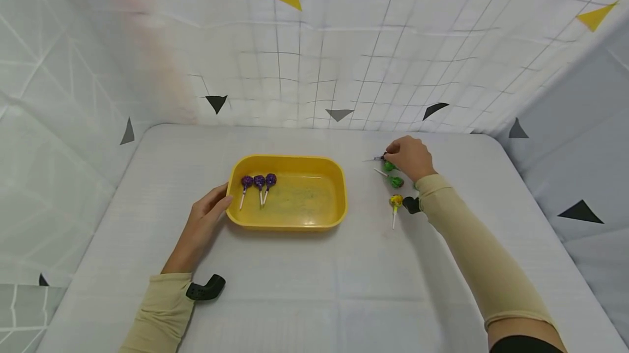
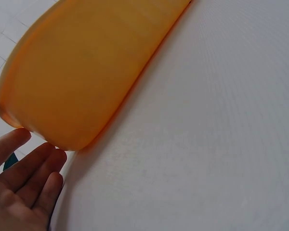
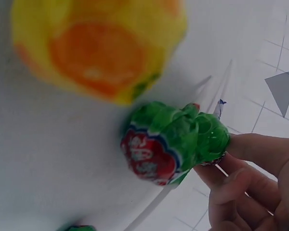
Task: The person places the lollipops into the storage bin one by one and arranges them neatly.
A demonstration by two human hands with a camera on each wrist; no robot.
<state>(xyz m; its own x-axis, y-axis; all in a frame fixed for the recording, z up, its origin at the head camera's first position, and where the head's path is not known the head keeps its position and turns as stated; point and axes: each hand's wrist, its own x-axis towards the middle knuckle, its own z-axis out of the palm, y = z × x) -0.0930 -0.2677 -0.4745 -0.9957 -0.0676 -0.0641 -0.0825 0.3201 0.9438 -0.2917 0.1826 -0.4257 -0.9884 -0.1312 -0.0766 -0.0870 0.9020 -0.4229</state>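
Note:
My left hand (image 1: 208, 211) grips the left end of a yellow tray (image 1: 295, 226), thumb over the rim, fingers against the outer wall (image 2: 86, 82). Three purple-wrapped lollipops (image 1: 259, 181) lie inside at its left, sticks toward me. Right of the tray, my right hand (image 1: 411, 157) pinches a dark purple-wrapped lollipop (image 1: 378, 158), mostly hidden by fingers and a green lollipop (image 1: 390, 166). Another green lollipop (image 1: 395, 181) lies just nearer me, and a yellow one (image 1: 395, 200) lies below it. Part of a further green wrapper (image 3: 82, 228) shows at the right wrist view's bottom edge.
The white-covered table (image 1: 295, 276) has rounded far corners. White sheets with lines and triangles hang behind (image 1: 344, 69) and at both sides. A black wrist device (image 1: 206, 288) sits on the left sleeve; another (image 1: 411, 205) is beside the yellow lollipop.

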